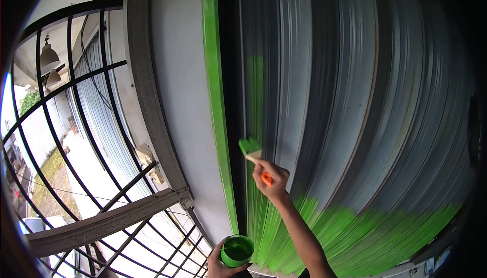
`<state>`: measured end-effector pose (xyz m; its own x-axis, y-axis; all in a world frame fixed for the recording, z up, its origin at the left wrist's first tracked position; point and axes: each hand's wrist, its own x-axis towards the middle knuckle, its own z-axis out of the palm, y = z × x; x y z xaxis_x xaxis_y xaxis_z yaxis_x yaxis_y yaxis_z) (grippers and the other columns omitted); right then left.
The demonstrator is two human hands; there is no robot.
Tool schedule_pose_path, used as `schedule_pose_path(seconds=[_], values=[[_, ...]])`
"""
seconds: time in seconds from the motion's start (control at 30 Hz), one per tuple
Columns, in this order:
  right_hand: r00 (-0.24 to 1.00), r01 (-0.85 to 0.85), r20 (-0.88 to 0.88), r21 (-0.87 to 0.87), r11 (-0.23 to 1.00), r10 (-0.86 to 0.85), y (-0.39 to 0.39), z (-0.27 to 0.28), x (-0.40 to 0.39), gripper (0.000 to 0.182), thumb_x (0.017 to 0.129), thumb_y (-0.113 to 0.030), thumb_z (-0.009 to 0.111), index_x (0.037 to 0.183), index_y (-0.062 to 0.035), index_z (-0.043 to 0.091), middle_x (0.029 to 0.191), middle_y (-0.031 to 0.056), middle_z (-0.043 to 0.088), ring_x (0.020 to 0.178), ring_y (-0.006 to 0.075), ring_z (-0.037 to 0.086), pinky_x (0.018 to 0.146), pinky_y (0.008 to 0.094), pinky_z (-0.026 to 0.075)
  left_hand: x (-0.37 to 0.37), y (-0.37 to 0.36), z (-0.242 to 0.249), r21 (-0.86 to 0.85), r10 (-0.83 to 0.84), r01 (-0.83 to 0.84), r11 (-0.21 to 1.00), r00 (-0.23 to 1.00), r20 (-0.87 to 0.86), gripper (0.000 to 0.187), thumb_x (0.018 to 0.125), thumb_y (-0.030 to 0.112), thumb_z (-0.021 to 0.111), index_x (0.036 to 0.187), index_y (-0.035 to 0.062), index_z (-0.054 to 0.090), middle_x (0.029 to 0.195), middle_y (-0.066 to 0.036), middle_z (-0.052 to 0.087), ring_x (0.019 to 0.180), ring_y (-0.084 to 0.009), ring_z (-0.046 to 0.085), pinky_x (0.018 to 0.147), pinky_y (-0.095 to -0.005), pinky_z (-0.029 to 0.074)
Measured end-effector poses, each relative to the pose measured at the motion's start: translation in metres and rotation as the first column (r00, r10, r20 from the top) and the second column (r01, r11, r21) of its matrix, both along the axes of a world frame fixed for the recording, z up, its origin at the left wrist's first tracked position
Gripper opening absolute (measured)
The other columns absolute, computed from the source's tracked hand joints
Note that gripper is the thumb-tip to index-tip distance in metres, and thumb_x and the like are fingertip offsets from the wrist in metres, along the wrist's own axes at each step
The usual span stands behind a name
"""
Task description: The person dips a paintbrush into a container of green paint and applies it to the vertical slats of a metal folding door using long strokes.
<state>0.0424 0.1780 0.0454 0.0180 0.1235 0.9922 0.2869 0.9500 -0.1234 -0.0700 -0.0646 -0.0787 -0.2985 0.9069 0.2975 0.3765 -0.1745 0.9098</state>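
Note:
My right hand (272, 179) is closed around the orange handle of a paintbrush (250, 149), whose bristles are coated in green paint. The brush tip is at the left edge of a grey corrugated metal shutter (350, 100), by a fresh green stripe (256, 85) running upward. Low in the view, my left hand (220, 264) grips a small paint cup (237, 250) with green paint inside and on its rim. Bright green paint (284, 232) covers the shutter's lower part with an uneven upper edge.
A narrow green upright strip (212, 65) runs left of the shutter, beside a pale wall (177, 75). Further left stands a black barred grille (73, 80) in a worn frame (101, 222). Through the bars hang lamps (49, 57) over an outdoor passage.

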Motion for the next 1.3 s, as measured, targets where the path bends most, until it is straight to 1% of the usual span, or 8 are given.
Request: schedule_pose_path(seconds=[0.17,0.23,0.43,0.53,0.7,0.83,1.13,1.3], values=[[0.978,0.062,0.199,0.01,0.998,-0.063,0.001,-0.063,0.006,0.018,0.077,-0.003,0.064,0.094,-0.0013,0.067,0.068,0.0093,0.067,0.053,0.0189,0.065,0.049,0.0273,0.053,0.001,0.001,0.0,-0.004,-0.042,0.042,0.999,0.997,0.062,0.093,0.051,0.029,0.093,0.126,-0.0042,0.048,0.111,-0.013,0.065,0.106,-0.0216,0.063,0.097,-0.035,0.047],[0.962,0.075,0.263,0.018,0.997,-0.077,-0.002,-0.108,0.005,0.02,0.076,-0.006,0.066,0.096,-0.0043,0.066,0.064,0.0054,0.065,0.05,0.0172,0.062,0.047,0.0274,0.052,0.002,0.0,0.001,-0.012,-0.046,0.047,0.999,0.996,0.074,0.094,0.051,0.029,0.093,0.126,-0.0041,0.048,0.111,-0.013,0.065,0.106,-0.0216,0.063,0.097,-0.035,0.046],[0.908,0.108,0.418,-0.291,0.95,0.025,-0.009,-0.163,0.013,0.009,0.079,-0.014,0.065,0.088,-0.0119,0.066,0.06,0.0034,0.064,0.048,0.0157,0.062,0.044,0.0276,0.051,-0.001,0.0,-0.004,0.004,-0.03,0.03,1.0,0.999,0.022,0.094,0.051,0.029,0.093,0.127,-0.0038,0.048,0.112,-0.013,0.065,0.107,-0.0212,0.062,0.097,-0.035,0.046],[0.962,0.058,0.271,-0.328,0.943,0.034,0.018,-0.112,0.015,0.006,0.081,-0.02,0.067,0.083,-0.0158,0.065,0.056,0.0028,0.063,0.047,0.0175,0.063,0.042,0.0289,0.049,-0.002,-0.001,-0.004,0.02,-0.011,0.011,1.0,1.0,-0.01,0.094,0.051,0.029,0.093,0.126,-0.0035,0.048,0.112,-0.013,0.065,0.106,-0.0214,0.062,0.097,-0.0351,0.047],[1.0,0.013,-0.005,-0.181,0.983,-0.015,0.021,0.003,0.025,0.005,0.08,-0.009,0.067,0.084,-0.0058,0.066,0.066,0.0054,0.067,0.054,0.014,0.065,0.047,0.024,0.049,-0.001,-0.003,-0.011,0.006,0.008,-0.008,1.0,0.999,0.04,0.092,0.05,0.028,0.093,0.124,-0.0031,0.05,0.11,-0.013,0.065,0.105,-0.0217,0.063,0.096,-0.0354,0.048],[0.968,-0.013,-0.25,-0.044,0.999,0.002,0.027,-0.002,0.03,0.01,0.08,-0.002,0.065,0.089,-0.0012,0.066,0.069,0.0074,0.067,0.057,0.0136,0.065,0.048,0.0239,0.049,-0.001,-0.003,-0.015,0.007,0.002,-0.002,1.0,0.999,0.034,0.091,0.049,0.027,0.093,0.123,-0.0028,0.05,0.11,-0.013,0.065,0.105,-0.0212,0.063,0.096,-0.0351,0.048],[0.999,-0.035,-0.022,-0.408,0.913,0.028,0.003,-0.199,0.035,0.01,0.079,-0.002,0.065,0.088,-0.0039,0.067,0.068,0.0068,0.067,0.055,0.0138,0.064,0.047,0.0268,0.048,0.0,0.003,-0.016,0.014,-0.017,0.017,1.0,1.0,0.024,0.092,0.049,0.028,0.093,0.124,-0.0031,0.05,0.109,-0.013,0.065,0.104,-0.0214,0.063,0.096,-0.0356,0.047],[0.997,0.058,0.072,-0.55,0.833,-0.021,0.007,-0.233,0.036,0.006,0.08,-0.004,0.066,0.085,-0.007,0.068,0.064,0.0047,0.065,0.053,0.0122,0.062,0.048,0.0258,0.047,-0.001,-0.001,-0.007,0.021,-0.012,0.011,1.0,1.0,0.022,0.093,0.049,0.028,0.093,0.124,-0.0039,0.049,0.11,-0.013,0.065,0.105,-0.0214,0.063,0.096,-0.035,0.048]])
